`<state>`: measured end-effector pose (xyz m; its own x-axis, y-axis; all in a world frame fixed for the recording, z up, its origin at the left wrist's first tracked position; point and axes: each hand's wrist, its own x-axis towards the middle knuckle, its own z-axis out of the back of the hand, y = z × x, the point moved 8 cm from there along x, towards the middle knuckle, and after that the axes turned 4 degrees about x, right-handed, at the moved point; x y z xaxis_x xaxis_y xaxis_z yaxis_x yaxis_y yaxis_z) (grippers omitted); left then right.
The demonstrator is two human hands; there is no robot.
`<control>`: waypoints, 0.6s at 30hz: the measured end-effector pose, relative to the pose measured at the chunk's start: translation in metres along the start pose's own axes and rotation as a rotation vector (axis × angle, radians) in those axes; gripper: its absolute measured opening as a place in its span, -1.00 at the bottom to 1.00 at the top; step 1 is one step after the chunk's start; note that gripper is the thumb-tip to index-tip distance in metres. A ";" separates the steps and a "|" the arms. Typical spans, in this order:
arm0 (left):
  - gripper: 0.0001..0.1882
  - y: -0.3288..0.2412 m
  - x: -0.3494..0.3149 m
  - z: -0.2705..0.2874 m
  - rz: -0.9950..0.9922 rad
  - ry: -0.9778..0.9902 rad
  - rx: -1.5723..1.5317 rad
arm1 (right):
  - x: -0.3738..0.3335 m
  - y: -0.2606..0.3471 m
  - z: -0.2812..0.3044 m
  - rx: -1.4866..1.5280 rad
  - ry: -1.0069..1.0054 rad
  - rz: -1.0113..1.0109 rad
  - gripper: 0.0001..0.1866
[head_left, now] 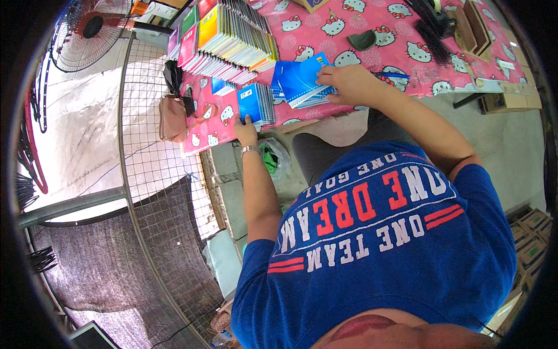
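Observation:
My left hand (247, 134) is at the near end of a small stack of blue spiral notebooks (254, 104). Its thumb lies on the top cover, and its other fingers are mostly hidden. To the right, my right hand (353, 85) pinches the right edge of a tilted blue spiral notebook (303, 79). This notebook lies over a loose pile of other blue notebooks, with its wire binding toward me. Part of another blue notebook stack (222, 86) shows behind my left hand's stack.
Tall stacks of coloured spiral notebooks (232, 38) stand at the far left of the pink patterned table cover (314, 35). Farther right are a dark green curved piece (362, 40), a blue pen (392, 74), a black brush (433, 43) and a wooden holder (474, 32). A brown pouch (172, 119) hangs by the wire mesh.

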<state>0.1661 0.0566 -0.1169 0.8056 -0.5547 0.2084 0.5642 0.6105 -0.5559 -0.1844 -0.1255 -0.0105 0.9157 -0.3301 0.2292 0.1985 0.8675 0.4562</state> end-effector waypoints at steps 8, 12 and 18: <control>-0.60 -0.061 -0.020 0.052 -0.191 -0.274 0.126 | 0.006 0.010 0.002 0.026 0.001 0.009 -0.56; -0.70 -0.245 -0.096 0.040 -0.936 -0.075 -0.018 | -0.001 -0.007 0.009 0.114 -0.061 0.035 -0.52; -0.55 -0.282 -0.125 0.000 -1.019 0.223 0.153 | 0.005 -0.041 0.006 0.919 -0.105 -0.017 -0.58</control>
<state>-0.0933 -0.0463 0.0133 -0.1053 -0.9274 0.3588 0.9850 -0.1469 -0.0906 -0.1898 -0.1644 -0.0230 0.8700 -0.4111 0.2723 -0.1846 0.2406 0.9529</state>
